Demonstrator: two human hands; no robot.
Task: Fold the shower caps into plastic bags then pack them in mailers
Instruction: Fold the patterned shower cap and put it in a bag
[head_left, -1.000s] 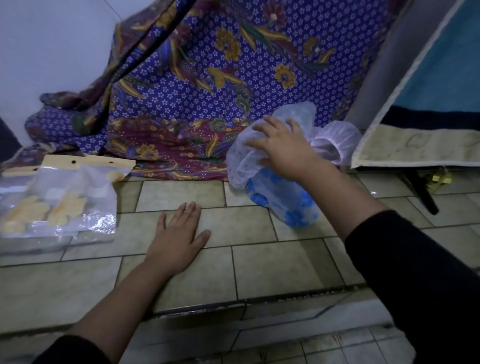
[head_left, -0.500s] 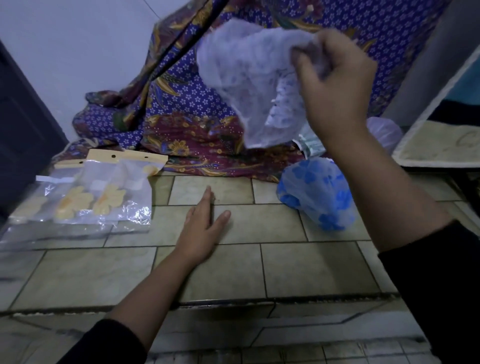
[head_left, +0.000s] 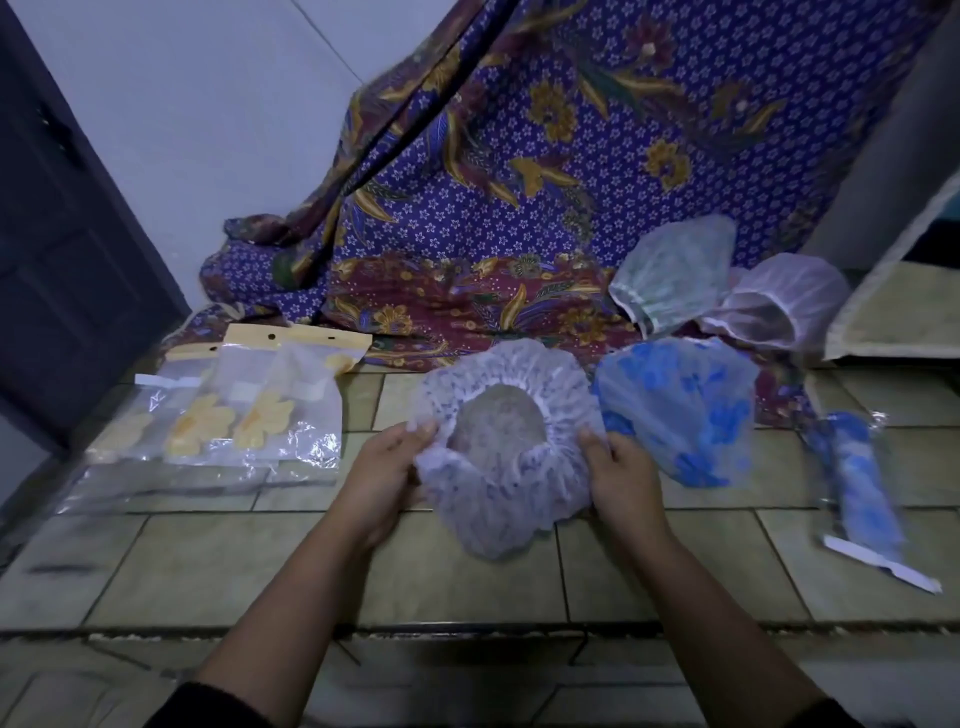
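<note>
While I had the speckled white cap (head_left: 506, 467) spread opening-up at centre, both hands were on its elastic rim. The left hand (head_left: 387, 467) pinched the 9 o'clock edge and the right hand (head_left: 621, 478) pinched the 3 o'clock edge, fingers curled into the ruffle. The cap sat low on the tiled floor (head_left: 467, 571); I couldn't tell if all of it touched. It wasn't folded yet. My read: the fold was only being set up.

Outward from there:
- The blue floral cap (head_left: 680, 410) was just beside it at 2 o'clock, loose and unfolded.
- The green-tinted cap (head_left: 675, 270) and pink-white cap (head_left: 779, 306) were further out at 1 o'clock, touching each other and lying against the batik cloth (head_left: 571, 156).
- The bagged blue cap (head_left: 857, 478), rolled in a clear sleeve, was at 3 o'clock, well apart.
- The plastic bags (head_left: 249, 415) with yellow flower print were at 9 o'clock, near the left hand but not touching. They looked empty.

Status estimate: one cap was bagged and four were unbagged, including the one in hand. No mailers were visible, so mailer packing looked unstarted. That left fold and bag ×4, then mailers.
</note>
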